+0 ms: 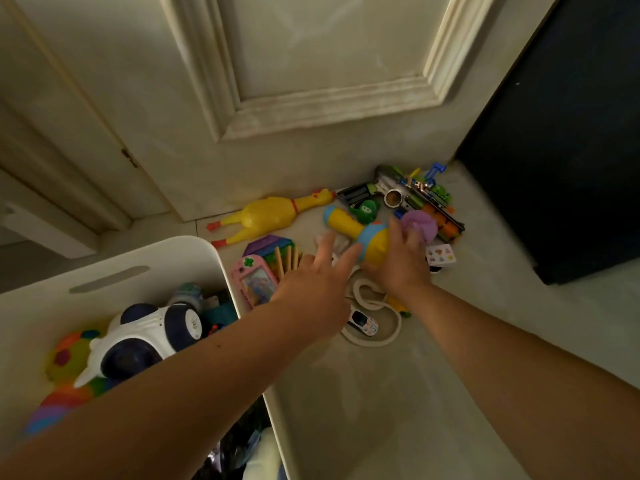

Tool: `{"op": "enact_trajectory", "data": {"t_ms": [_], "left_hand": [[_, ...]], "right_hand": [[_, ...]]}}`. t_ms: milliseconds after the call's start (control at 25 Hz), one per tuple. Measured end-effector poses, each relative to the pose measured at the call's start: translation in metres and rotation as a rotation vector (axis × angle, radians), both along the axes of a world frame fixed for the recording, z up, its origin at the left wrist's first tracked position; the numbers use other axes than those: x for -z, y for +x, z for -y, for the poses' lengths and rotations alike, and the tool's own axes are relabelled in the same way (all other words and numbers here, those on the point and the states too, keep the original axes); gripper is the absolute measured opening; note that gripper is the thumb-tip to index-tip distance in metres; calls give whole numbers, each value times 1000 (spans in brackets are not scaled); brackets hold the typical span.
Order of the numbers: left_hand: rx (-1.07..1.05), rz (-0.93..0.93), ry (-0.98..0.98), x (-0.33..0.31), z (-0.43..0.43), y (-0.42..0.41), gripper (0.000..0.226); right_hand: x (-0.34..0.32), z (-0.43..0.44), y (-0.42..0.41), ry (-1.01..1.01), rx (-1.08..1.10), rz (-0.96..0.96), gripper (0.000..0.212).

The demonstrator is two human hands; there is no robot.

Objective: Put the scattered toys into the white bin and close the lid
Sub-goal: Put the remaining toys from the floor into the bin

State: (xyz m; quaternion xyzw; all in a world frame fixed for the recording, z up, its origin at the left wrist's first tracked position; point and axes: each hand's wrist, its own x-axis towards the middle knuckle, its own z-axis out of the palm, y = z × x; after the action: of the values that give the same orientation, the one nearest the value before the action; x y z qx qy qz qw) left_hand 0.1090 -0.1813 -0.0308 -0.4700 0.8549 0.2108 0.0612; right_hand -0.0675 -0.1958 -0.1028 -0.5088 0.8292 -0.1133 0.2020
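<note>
Left forearm (173,393) across white bin (194,251) rim

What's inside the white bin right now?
White bin holds a white-and-navy toy, a multicoloured ball and smaller toys; the left forearm covers its near part.

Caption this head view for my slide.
Right hand grips a yellow-and-blue plastic toy; left hand open beside it, near white bin.

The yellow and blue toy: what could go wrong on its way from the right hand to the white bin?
1. The right hand grips the yellow and blue toy near one end, with a purple thing bunched against that hand; either might slip out.
2. The white cord loops just below that hand, by the toy car, and could snag and drag along.
</note>
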Motion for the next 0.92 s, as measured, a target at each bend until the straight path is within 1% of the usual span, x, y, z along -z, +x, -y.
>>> {"op": "enact_trajectory", "data": {"t_ms": [40,80,200,280,320,400,560,600,640,680,720,760,800,840,880,920], "left_hand": [[-18,-16,18,0,-1,1,88],[-32,-26,36,1,-2,2,89],[-44,-23,55,0,-6,4,94],[-49,-13,15,-2,-5,4,93],[-50,-12,-34,-2,-5,4,91],[-70,-22,-145,-5,-4,6,89],[-101,-39,-268,-18,5,9,98],[-111,-38,-280,-24,8,9,98],[-129,-31,-275,-30,11,10,92],[-162,-31,-257,-36,12,10,80],[-214,-53,-226,-41,13,12,65],[-291,-101,-181,-46,13,12,50],[-384,-175,-124,-51,14,14,37],[-480,-273,-69,-55,17,15,26],[-569,-376,-20,-59,22,16,17],[-648,-471,29,-64,27,18,15]], "right_hand": [[2,1,1,30,24,-22,99],[3,2,2,46,50,-6,98],[1,-2,3,-31,51,126,94],[-8,-8,5,-80,11,190,91],[-17,-11,6,-96,9,245,92],[-43,-17,8,-88,5,419,92],[-101,-27,9,-12,-72,876,65],[-109,-30,8,-3,-83,969,60],[-116,-32,7,12,-95,1044,55],[-120,-32,6,25,-112,1113,50],[-122,-30,4,21,-107,1186,45],[-119,-26,1,5,-57,1241,45],[-112,-20,-1,-25,12,1259,51],[-102,-15,-4,-45,96,1184,52],[-90,-13,-8,-45,144,979,46],[-73,-15,-14,11,115,674,38]]}}
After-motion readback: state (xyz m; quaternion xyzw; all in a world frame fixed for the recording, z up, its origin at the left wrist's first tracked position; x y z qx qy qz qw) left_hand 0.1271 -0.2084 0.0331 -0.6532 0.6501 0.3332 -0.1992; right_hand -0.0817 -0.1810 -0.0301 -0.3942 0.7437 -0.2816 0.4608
